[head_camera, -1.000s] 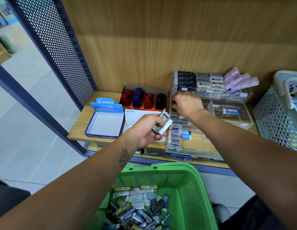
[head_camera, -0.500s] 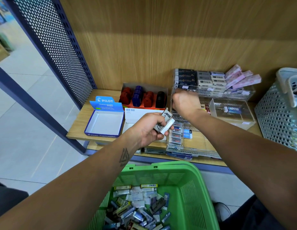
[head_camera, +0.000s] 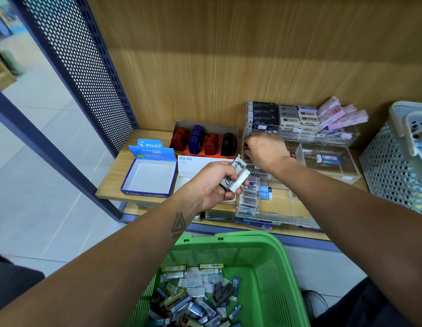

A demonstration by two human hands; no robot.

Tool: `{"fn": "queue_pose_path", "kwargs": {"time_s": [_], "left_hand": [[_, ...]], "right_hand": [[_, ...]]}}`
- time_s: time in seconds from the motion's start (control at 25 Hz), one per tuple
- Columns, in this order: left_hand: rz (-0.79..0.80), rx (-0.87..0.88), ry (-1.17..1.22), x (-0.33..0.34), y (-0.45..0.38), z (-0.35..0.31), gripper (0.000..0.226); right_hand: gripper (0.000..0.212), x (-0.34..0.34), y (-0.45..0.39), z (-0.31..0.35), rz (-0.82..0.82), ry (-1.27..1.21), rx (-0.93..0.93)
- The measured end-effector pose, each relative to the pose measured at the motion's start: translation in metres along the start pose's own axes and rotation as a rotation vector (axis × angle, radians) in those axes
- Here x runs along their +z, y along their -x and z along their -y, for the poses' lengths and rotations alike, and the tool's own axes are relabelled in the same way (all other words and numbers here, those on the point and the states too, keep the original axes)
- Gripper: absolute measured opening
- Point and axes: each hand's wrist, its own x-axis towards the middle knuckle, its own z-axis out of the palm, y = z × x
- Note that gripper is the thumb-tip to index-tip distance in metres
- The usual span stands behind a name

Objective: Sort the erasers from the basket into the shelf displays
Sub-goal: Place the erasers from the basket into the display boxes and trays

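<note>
A single head-worn wide-angle camera looks forward and steeply down from close range, over both forearms, at the wooden shelf (head_camera: pixel 115 185) ahead and the green basket (head_camera: pixel 271 267) directly below, near the bottom edge.

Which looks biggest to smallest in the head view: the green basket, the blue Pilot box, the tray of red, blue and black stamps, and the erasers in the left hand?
1. green basket, though nearness to the camera inflates it
2. blue Pilot box
3. stamp tray, only slightly smaller looking
4. erasers held in the left hand
</note>
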Motion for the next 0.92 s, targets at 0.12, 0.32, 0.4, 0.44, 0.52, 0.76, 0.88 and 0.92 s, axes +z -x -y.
{"fn": "queue_pose_path", "kwargs": {"time_s": [0.12,0.32,0.4,0.44,0.52,0.76,0.88,0.92], "left_hand": [[0.018,0.005,-0.001,0.003,0.000,0.000,0.026],[0.040,0.012,0.003,0.005,-0.001,-0.001,0.025],[0.046,0.016,0.008,0.003,0.000,-0.001,0.025],[0.046,0.017,0.011,0.002,0.000,-0.001,0.025],[0.039,0.015,0.012,0.000,0.001,-0.001,0.028],[0.038,0.027,0.016,0.003,0.002,-0.002,0.023],[0.045,0.030,0.012,0.007,0.003,-0.001,0.023],[0.052,0.030,0.014,0.008,0.004,-0.001,0.023]], "right_hand": [[0.016,-0.003,-0.002,0.001,-0.018,0.065,-0.035],[0.015,-0.006,-0.003,0.007,-0.014,0.049,-0.053],[0.008,-0.007,-0.004,0.010,-0.003,0.036,-0.040],[0.008,-0.008,-0.005,0.010,0.001,0.029,-0.039],[0.009,-0.007,-0.005,0.009,0.006,0.020,-0.033],[0.009,-0.006,0.001,0.000,0.038,-0.060,0.017],[0.020,-0.006,0.005,-0.002,0.069,-0.130,0.041],[0.017,-0.006,0.006,-0.002,0.051,-0.112,0.029]]}}
